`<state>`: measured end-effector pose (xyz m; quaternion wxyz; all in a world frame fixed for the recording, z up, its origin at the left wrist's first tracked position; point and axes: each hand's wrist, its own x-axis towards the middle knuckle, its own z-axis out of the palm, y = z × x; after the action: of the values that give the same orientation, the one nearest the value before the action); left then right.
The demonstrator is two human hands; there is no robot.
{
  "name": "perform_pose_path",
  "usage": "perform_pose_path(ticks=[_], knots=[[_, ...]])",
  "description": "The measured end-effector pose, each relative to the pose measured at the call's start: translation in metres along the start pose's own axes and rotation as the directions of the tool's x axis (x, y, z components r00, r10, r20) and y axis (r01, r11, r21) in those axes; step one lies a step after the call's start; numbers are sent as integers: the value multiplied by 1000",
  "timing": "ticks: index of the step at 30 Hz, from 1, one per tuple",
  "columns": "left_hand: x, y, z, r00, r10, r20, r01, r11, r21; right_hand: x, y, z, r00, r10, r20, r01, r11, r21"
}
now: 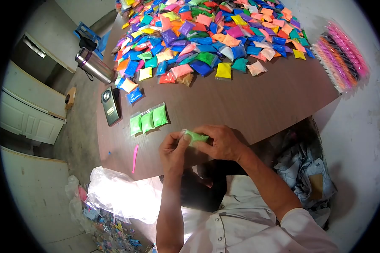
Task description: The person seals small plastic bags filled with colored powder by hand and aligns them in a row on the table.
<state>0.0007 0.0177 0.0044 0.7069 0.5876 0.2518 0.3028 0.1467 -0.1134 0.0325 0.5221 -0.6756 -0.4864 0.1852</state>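
Between my two hands, just over the near part of the table, is a small clear packet of light green clay-like material (196, 137). My left hand (173, 151) pinches the packet's left end between thumb and fingers. On the other end, my right hand (220, 142) grips with its thumb and fingertips. Three matching green packets (147, 120) lie side by side on the table, up and left of my hands. Nearer the table's front edge, left of my left hand, lies a thin pink plastic tool (135, 158).
A big heap of colourful packets (194, 38) covers the far table (278, 97). At left are a phone (110, 105) and a steel flask (93, 65). Bundled pink, orange and purple items (340, 59) lie at right. A clear plastic bag (114, 196) sits below the front edge.
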Motion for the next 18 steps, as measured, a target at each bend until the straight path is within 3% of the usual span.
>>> perform_pose_path(ticks=[4,7,12,18], knots=[[0,12,7,998,-58,19,56,994,92,-1,7,1,1000,13,19,-13,1000,-15],[2,6,1,992,-68,108,65,997,35,-1,7,0,999,1,32,0,1000,-20],[1,2,-5,996,-44,82,42,999,34,-1,6,1,995,-103,-3,103,994,-35],[-1,7,6,999,-36,38,32,994,101,-5,17,2,995,104,-8,-103,990,99]])
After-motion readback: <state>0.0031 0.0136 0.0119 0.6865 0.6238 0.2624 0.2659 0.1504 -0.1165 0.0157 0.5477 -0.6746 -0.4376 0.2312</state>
